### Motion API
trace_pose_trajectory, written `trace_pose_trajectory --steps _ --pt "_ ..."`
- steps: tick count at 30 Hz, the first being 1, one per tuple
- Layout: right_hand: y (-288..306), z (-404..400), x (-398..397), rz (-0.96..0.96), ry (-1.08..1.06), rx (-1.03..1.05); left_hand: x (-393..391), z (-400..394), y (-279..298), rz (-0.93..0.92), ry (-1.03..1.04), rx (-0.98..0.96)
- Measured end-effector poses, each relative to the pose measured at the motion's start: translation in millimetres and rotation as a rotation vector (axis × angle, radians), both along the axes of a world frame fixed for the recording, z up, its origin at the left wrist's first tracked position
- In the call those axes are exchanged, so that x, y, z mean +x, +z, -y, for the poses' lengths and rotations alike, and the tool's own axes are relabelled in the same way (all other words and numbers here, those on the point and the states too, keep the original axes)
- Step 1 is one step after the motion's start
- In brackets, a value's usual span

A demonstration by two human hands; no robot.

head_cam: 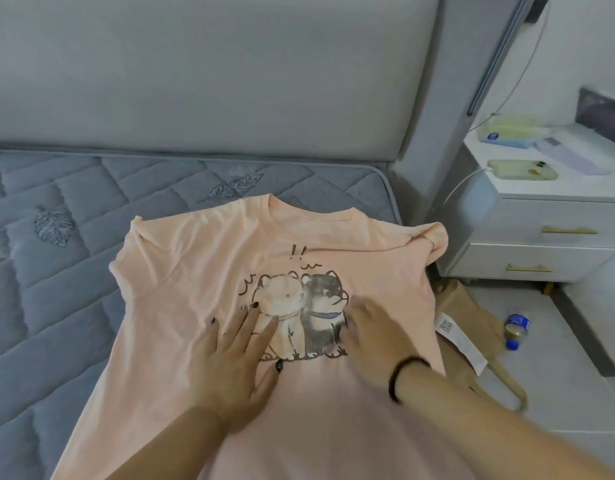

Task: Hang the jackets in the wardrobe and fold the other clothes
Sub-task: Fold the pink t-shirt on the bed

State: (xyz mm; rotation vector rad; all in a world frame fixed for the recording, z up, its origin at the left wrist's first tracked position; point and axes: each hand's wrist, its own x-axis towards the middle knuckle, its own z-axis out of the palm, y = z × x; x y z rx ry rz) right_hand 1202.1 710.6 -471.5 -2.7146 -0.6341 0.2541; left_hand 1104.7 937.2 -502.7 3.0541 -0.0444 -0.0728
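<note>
On the bed (56,306), just under both of your palms, you are pressing a pink T-shirt (202,271) flat, print side up, with its collar lying away from you toward the headboard (212,71). Your left hand (236,355) is lying with its fingers straight and spread, the tips touching the pale dog in the print, so that grip is pinching nothing and only holding the cloth down. Your right hand (371,330) is resting just beside it on the dark dog; it is blurred, yet the fingers seem flat and extended as well, gripping nothing. You are likely smoothing wrinkles out of the middle so the fold will come out even. To the right of your right hand, the sleeve is bunching up at the mattress edge and partly hanging over it, which will probably need straightening before folding. Beyond that edge, a paper bag (465,327) and a small bottle (516,330) are lying on the floor beside a nightstand (541,216).
</note>
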Motion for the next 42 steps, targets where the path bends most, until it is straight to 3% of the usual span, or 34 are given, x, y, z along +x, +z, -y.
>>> trace_pose_trajectory --steps 3,8,13,15,19,22,24,26,28,30,32,33,38,42 --pt "17.7 -11.7 78.1 -0.019 -0.203 0.11 1.5 -2.4 -3.8 0.046 -0.025 -0.019" --pt "18.2 -34.8 179.8 0.026 -0.311 -0.055 3.5 -4.6 -9.3 0.082 -0.028 -0.059" --pt "22.8 -44.5 237.8 -0.198 -0.43 -0.148 3.1 -6.9 -16.6 0.107 -0.032 -0.078" --pt "28.2 -44.5 255.6 -0.141 -0.429 -0.101 3.5 -8.1 -17.3 0.109 -0.036 -0.076" --pt "32.7 -51.5 269.4 0.134 -0.377 0.381 4.0 -8.5 -15.1 0.096 -0.029 -0.082" --pt "20.5 -43.4 262.0 0.05 -0.219 0.308 4.1 -7.5 -12.7 0.091 -0.025 -0.074" --pt "9.5 -23.1 255.3 0.077 -0.244 0.231 4.1 -7.8 -11.8 0.094 -0.024 -0.071" --pt "-1.7 5.5 243.4 0.09 -0.391 0.245 4.2 -8.2 -11.3 0.098 -0.026 -0.068" --pt "-15.7 38.5 227.1 -0.026 -0.64 0.294 4.2 -7.7 -10.4 0.1 -0.026 -0.07" --pt "-26.6 67.0 201.1 -0.337 -0.894 0.455 4.3 -6.7 -9.1 0.099 -0.024 -0.072" --pt "-35.6 90.2 174.6 -0.682 -0.977 0.774 4.3 -5.8 -7.7 0.089 -0.025 -0.066" --pt "-39.7 97.9 163.6 -0.755 -0.965 0.895 4.0 -5.7 -7.0 0.082 -0.025 -0.062" --pt "-41.6 116.1 149.1 -0.744 -0.856 1.237 3.5 -2.6 -3.2 0.058 -0.024 -0.029" --pt "-20.6 133.0 159.1 -0.546 -1.024 1.343 2.1 2.7 2.3 0.012 -0.013 0.004"
